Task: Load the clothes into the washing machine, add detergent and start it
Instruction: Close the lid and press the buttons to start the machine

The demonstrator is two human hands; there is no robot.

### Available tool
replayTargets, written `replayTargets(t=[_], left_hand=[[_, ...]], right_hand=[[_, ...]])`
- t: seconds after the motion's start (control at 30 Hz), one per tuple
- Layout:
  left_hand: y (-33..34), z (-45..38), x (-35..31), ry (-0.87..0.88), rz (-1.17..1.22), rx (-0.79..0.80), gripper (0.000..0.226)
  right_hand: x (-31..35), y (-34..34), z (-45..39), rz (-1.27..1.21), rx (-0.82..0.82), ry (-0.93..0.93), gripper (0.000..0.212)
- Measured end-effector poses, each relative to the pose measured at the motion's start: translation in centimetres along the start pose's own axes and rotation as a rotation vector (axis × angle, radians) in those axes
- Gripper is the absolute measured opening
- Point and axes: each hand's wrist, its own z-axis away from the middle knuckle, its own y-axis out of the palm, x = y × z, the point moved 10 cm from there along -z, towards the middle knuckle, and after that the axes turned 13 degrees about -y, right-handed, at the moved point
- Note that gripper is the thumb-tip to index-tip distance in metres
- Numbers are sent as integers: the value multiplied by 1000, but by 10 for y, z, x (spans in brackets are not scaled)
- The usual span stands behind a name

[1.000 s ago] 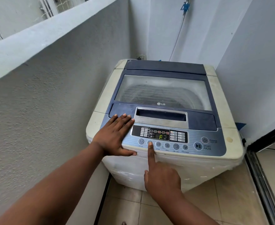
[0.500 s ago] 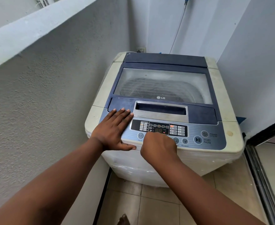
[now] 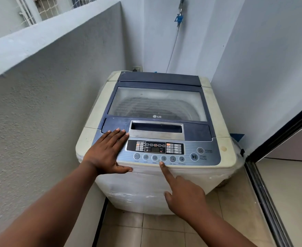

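A white top-loading washing machine (image 3: 216,107) stands in the corner with its clear lid (image 3: 157,102) closed. Dark clothes (image 3: 146,108) show dimly through the lid. My left hand (image 3: 105,152) rests flat on the left end of the control panel (image 3: 205,148), fingers straight. My right hand (image 3: 184,195) points with its index finger extended and the other fingers curled. The fingertip sits at the panel's front edge, just below the fourth round button (image 3: 163,158). The start/pause button (image 3: 194,156) lies further right. The display (image 3: 155,146) is lit.
A rough grey wall (image 3: 48,113) runs close on the left and a white wall (image 3: 262,68) on the right. A hose (image 3: 173,49) hangs from a tap behind the machine. A sliding door frame (image 3: 264,193) stands at the right, with tiled floor (image 3: 164,229) below.
My right hand has drawn back from over the buttons and now points at the fourth button from below. My left hand has stayed put. The view has tilted upward.
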Motion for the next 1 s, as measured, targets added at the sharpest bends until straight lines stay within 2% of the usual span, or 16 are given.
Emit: replayTargets(t=[0.1, 0.17, 0.27, 0.4, 0.6, 0.9, 1.0], left_hand=[[-1, 0, 0, 4, 28, -12, 118], [-1, 0, 0, 0, 34, -18, 117], [-2, 0, 0, -4, 37, -17, 117], [-2, 0, -2, 1, 22, -12, 117], [-2, 1, -1, 9, 2, -27, 116], [-4, 1, -1, 18, -8, -52, 117], [-2, 1, -1, 12, -15, -44, 117]], right_hand=[[-28, -15, 18, 48, -88, 62, 71], [-48, -40, 26, 106, -273, 108, 59], [-80, -59, 34, 115, -399, 191, 47], [-103, -48, 27, -18, -267, 270, 54], [-107, -46, 17, 86, -148, 301, 52], [-104, -41, 15, 244, -124, 278, 54], [-98, -48, 13, 284, -122, 253, 63]])
